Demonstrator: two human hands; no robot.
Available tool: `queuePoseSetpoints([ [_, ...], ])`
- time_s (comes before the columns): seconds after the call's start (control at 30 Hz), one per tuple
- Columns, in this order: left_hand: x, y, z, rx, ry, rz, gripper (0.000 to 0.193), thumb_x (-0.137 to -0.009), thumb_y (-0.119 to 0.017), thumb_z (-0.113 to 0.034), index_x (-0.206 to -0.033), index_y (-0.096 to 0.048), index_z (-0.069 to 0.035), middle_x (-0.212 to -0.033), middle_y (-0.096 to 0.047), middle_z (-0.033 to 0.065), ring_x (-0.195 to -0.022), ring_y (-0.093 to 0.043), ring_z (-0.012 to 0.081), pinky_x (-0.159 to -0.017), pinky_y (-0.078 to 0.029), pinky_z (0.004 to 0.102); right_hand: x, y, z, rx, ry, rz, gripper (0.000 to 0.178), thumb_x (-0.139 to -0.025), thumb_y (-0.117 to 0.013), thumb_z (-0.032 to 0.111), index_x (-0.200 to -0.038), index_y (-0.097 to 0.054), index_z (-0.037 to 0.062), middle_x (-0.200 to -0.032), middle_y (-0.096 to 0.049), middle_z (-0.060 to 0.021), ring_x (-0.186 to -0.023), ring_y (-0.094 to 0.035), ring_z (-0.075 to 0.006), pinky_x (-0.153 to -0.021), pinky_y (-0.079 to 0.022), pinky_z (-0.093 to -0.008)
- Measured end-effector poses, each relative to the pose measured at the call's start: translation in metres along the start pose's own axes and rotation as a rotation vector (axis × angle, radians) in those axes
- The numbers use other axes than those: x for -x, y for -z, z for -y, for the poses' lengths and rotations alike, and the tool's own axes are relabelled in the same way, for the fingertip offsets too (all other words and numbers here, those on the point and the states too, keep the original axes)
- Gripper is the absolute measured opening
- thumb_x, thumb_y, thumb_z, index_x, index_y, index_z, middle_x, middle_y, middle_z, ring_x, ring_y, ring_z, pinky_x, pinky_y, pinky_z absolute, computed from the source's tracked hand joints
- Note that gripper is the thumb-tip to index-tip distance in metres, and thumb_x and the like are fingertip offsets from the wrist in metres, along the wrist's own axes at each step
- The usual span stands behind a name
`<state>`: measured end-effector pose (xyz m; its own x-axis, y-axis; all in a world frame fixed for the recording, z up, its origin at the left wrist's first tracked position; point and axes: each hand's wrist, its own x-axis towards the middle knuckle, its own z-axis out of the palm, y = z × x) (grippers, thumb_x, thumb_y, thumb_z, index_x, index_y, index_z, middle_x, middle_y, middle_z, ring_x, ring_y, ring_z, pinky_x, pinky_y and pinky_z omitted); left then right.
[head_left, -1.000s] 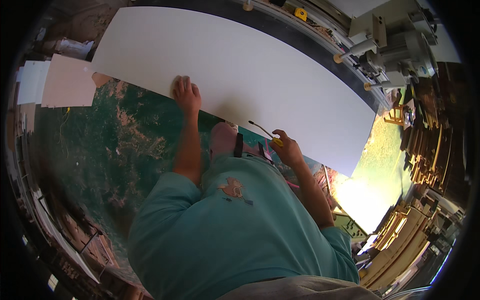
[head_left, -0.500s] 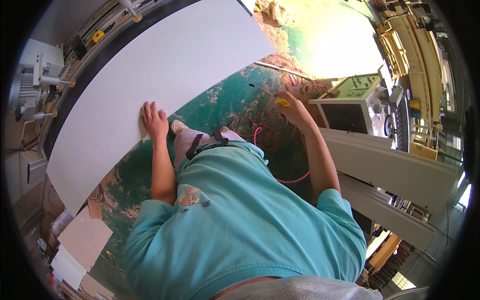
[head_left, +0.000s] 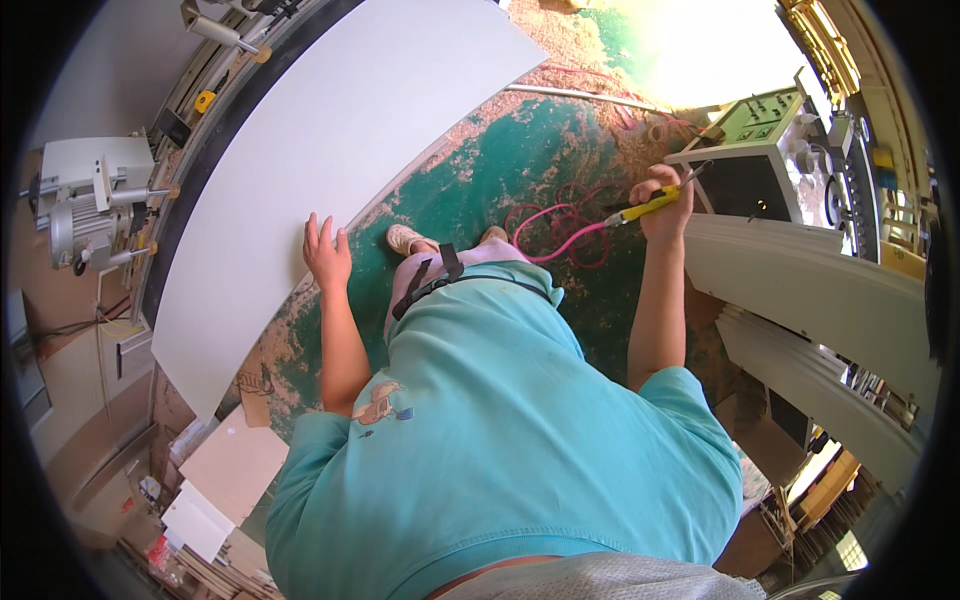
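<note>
A yellow blow gun [head_left: 640,210] with pink hose [head_left: 565,246] is up over the sawdust-strewn green floor [head_left: 490,150], the grip of the right hand [head_left: 671,213] closed round it. The left hand [head_left: 328,257], fingers spread and unladen, lies at the edge of a white panel [head_left: 310,130] on a dark-edged surface [head_left: 236,100]. Markings on the green control face [head_left: 762,116] are illegible.

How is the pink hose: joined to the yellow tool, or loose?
Joined: the pink hose meets one end of the yellow tool in the right hand.
</note>
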<state>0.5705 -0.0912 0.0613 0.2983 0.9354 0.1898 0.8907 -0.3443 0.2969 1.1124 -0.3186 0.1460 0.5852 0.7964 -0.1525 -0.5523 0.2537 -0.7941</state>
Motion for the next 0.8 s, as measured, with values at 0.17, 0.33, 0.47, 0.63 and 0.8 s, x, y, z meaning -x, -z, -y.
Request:
queuePoseSetpoints([
  [0.17,0.061,0.02,0.034,-0.066,0.131,0.021,0.035,-0.092,-0.06,-0.028,-0.121,-0.065,-0.009,-0.145,-0.046,0.0151,-0.131,-0.045,0.0376,-0.107,-0.037,0.0491,-0.053,-0.034,0.03,0.075,0.111,0.354,0.046,-0.099,-0.039,0.044,-0.093,-0.06,0.003,-0.062,-0.061,-0.0118,-0.052,-0.056,-0.0234,-0.052,-0.049,-0.0363],
  [0.33,0.076,0.025,0.033,-0.065,0.195,-0.013,0.033,-0.091,-0.06,-0.029,-0.118,-0.067,-0.01,-0.143,-0.048,0.0154,-0.129,-0.047,0.0379,-0.105,-0.039,0.0494,-0.087,-0.071,0.024,0.05,0.097,0.381,0.037,-0.096,-0.046,0.034,-0.081,-0.059,0.0024,-0.066,-0.061,-0.0111,-0.054,-0.058,-0.0215,-0.052,-0.047,-0.0332],
  [0.47,0.082,0.037,0.029,-0.001,0.19,-0.1,0.031,-0.09,-0.062,-0.026,-0.113,-0.067,-0.005,-0.14,-0.05,0.0176,-0.125,-0.049,0.0395,-0.102,-0.041,0.0499,-0.072,-0.111,-0.007,0.812,-0.017,0.532,0.037,-0.093,-0.059,0.033,-0.073,-0.059,0.0017,-0.067,-0.057,-0.0025,-0.059,-0.057,-0.0119,-0.052,-0.044,-0.0286],
  [0.63,0.09,0.058,0.01,0.21,0.158,-0.206,0.021,-0.084,-0.066,-0.016,-0.101,-0.068,-0.004,-0.112,-0.065,0.0149,-0.102,-0.062,0.0366,-0.088,-0.05,0.0462,-0.062,-0.204,-0.108,1.383,0.2,0.374,0.043,-0.087,-0.067,0.051,-0.094,-0.069,0.0088,-0.079,-0.073,-0.0104,-0.07,-0.072,-0.0241,-0.063,-0.055,-0.035],
  [0.8,0.085,0.034,-0.016,0.97,0.401,-0.079,0.044,-0.092,-0.064,-0.026,-0.129,-0.055,-0.005,-0.118,-0.066,0.0139,-0.097,-0.068,0.0309,-0.083,-0.054,0.039,0.059,-0.395,-0.245,1.263,0.262,1.134,0.058,-0.085,-0.064,0.059,-0.118,-0.059,0.0111,-0.107,-0.062,-0.015,-0.102,-0.06,-0.0324,-0.085,-0.047,-0.0452],
])
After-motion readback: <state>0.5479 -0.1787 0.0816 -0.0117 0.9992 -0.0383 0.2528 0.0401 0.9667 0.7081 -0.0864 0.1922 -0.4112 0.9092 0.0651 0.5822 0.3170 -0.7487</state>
